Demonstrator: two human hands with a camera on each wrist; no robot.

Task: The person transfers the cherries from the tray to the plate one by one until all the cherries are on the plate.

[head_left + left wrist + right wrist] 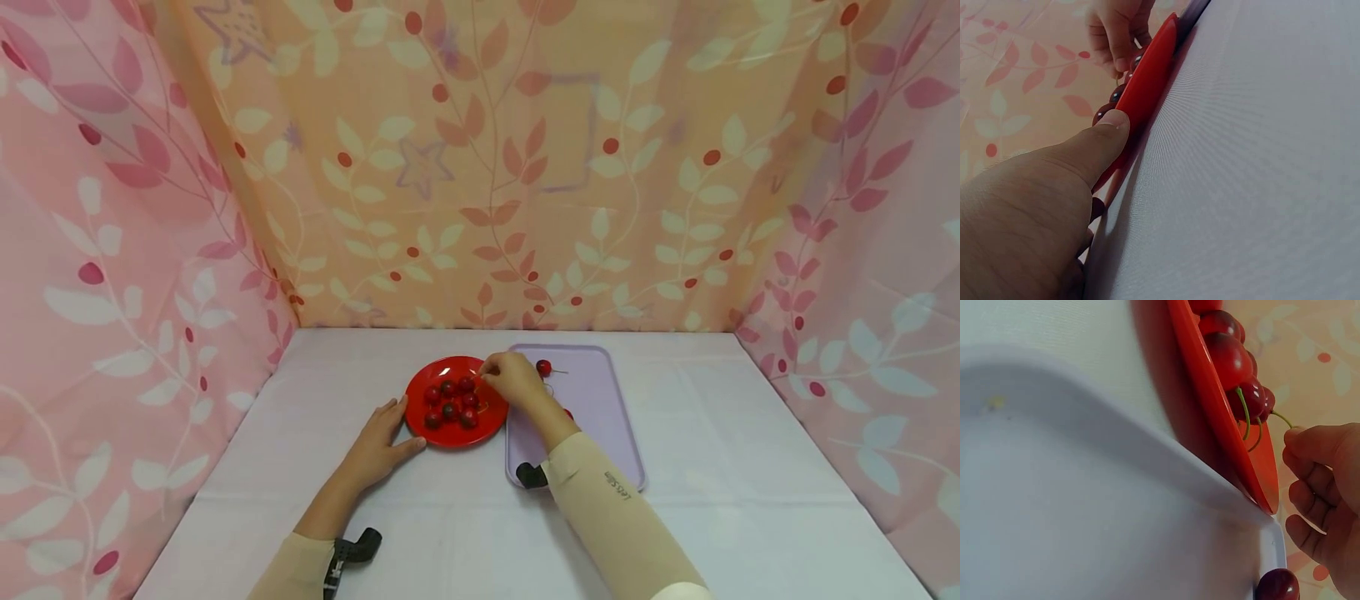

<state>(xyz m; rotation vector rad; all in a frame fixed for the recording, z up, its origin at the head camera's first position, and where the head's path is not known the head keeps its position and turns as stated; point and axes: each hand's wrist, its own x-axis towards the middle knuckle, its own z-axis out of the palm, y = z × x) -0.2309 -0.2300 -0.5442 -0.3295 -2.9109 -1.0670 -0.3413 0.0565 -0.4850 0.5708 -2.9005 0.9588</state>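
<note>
My right hand (513, 379) pinches the thin green stem (1282, 419) of a dark red cherry (1269, 403) between thumb and forefinger. That cherry sits against several others on a round red plate (491, 427). The cherries (450, 410) are glossy, from bright red to nearly black, and some have stems. At the plate's left rim rests my left hand (378, 446), fingers and thumb spread and touching the edge. In the left wrist view the thumb (1107, 134) lies along the near rim, and the other fingers are mostly hidden behind the hand.
Right of the plate lies a pale purple tray (592, 392), its edge close against the plate. A cherry (543, 367) with a stem lies near the tray's far end; another (567, 414) is partly hidden by my right wrist. Patterned cloth walls (480, 167) enclose the white table (750, 467).
</note>
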